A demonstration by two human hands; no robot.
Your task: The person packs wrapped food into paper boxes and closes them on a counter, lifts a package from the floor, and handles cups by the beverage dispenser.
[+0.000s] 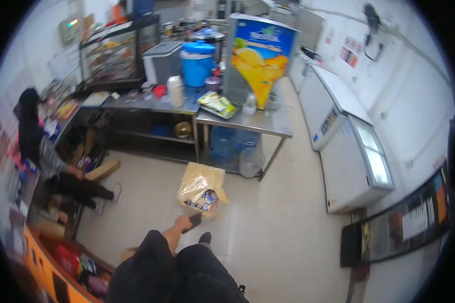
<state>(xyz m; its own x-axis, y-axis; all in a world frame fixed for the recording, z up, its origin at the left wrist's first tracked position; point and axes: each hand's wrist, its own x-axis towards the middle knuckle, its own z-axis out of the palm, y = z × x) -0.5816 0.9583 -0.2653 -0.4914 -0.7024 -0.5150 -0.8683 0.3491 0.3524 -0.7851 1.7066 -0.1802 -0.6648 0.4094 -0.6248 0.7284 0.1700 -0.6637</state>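
My left hand [184,222] reaches forward past my dark-clothed knee [147,252]. Its fingers are closed around a dark, flat, phone-like object [193,222]. Just beyond it on the tiled floor stands an open cardboard box [202,177] with shiny clear plastic or tape over it. Small blue and brown packets [206,200] show in the near part of the box. My shoe [205,237] is on the floor close to the hand. My right hand is out of view.
Another person [40,146] sits at left beside a long carton [102,170]. A steel table [283,129] bears a yellow-and-blue drink dispenser [260,58], with water jugs [222,144] below. White chest freezers [338,161] line the right wall. An orange cabinet [45,262] stands near left.
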